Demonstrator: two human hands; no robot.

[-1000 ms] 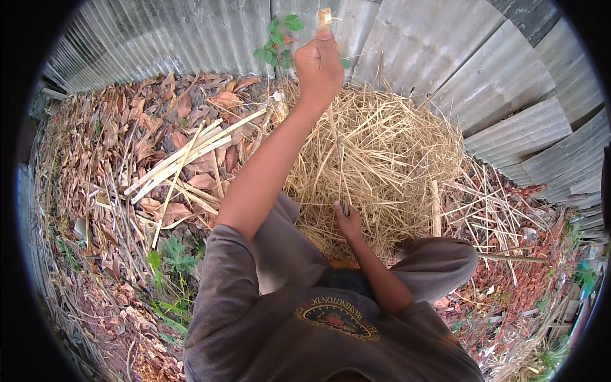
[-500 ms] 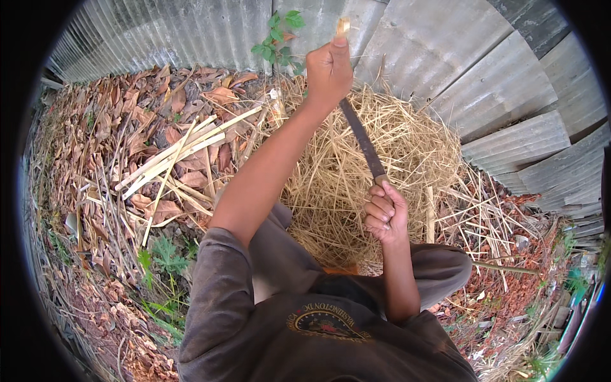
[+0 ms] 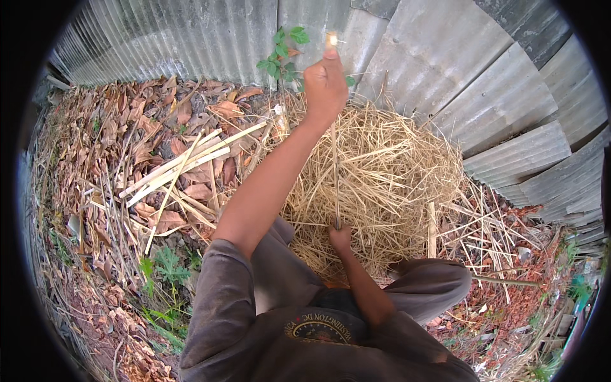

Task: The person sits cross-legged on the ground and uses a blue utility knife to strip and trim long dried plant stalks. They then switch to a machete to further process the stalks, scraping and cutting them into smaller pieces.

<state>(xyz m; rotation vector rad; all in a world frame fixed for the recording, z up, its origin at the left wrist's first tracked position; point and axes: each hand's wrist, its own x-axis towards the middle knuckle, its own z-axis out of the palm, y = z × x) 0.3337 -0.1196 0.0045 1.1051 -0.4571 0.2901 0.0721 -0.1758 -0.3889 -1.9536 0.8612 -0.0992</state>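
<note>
My left hand (image 3: 325,86), arm stretched forward, is closed around a pale bamboo-like strip (image 3: 331,42); only its cut end shows above the thumb. Nearer to me, my right hand (image 3: 340,237) grips a machete, its handle hidden in the fist. The long, dark machete blade (image 3: 336,172) points away from me and shows almost edge-on. Its far end reaches up to just under my left wrist; whether it touches the strip is hidden. Below both hands lies a heap of thin, straw-coloured shavings (image 3: 394,172).
Pale split strips (image 3: 181,162) rest on dry brown leaves (image 3: 143,124) to the left. Corrugated metal sheets (image 3: 439,70) form a wall ahead, with a green plant (image 3: 280,54) against it. More thin sticks (image 3: 484,229) lie right of the heap. My bent knee (image 3: 439,280) is close by.
My right hand has moved left and toward me with the machete, and the blade has turned from its flat side to edge-on. The left hand with the strip has shifted slightly.
</note>
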